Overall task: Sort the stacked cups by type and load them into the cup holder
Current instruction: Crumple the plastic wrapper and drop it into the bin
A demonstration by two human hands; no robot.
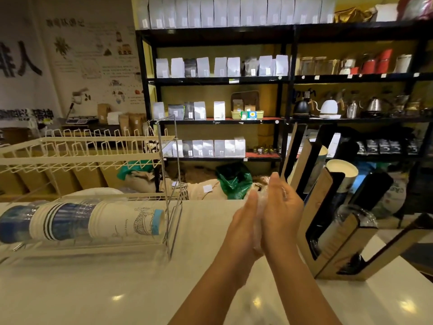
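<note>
A stack of mixed cups (77, 221) lies on its side in the lower tier of a white wire rack (89, 158); it mixes printed paper cups, striped ones and clear plastic ones. My left hand (243, 221) and my right hand (283, 202) are pressed palm to palm around a clear plastic cup (260, 207), just left of the wooden cup holder (337, 233). The holder's slanted slots hold white paper cups (343, 174) and clear cups (356, 215).
The white counter (131, 289) runs under everything. Behind it stand black shelves (218, 79) with white bags and kettles. Sacks and a green bag (234, 179) lie on the floor beyond the counter edge.
</note>
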